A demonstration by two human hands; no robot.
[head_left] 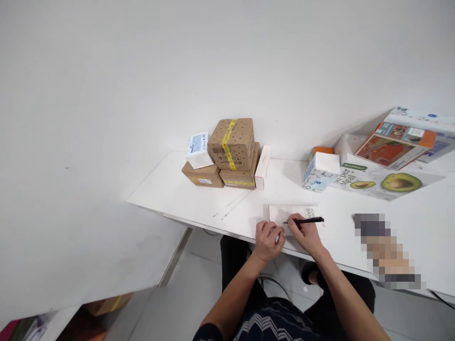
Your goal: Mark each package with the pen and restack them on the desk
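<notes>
Right hand (304, 233) clamped on your black pen (312, 220); left hand (268, 242) curled just apart, grip unclear, by the white box (287, 211) at your twelve o'clock; weak bracing could have let it skid, dragging the tip astray

Wears a dark navy top (273, 327), patterned across the front with whitish zigzag stripes and finer pale lines. Has a short, plain dark sleeve (208, 333) on the left. Also wears black trousers (231, 265) and a low-cut dark shoe (307, 273).
</notes>
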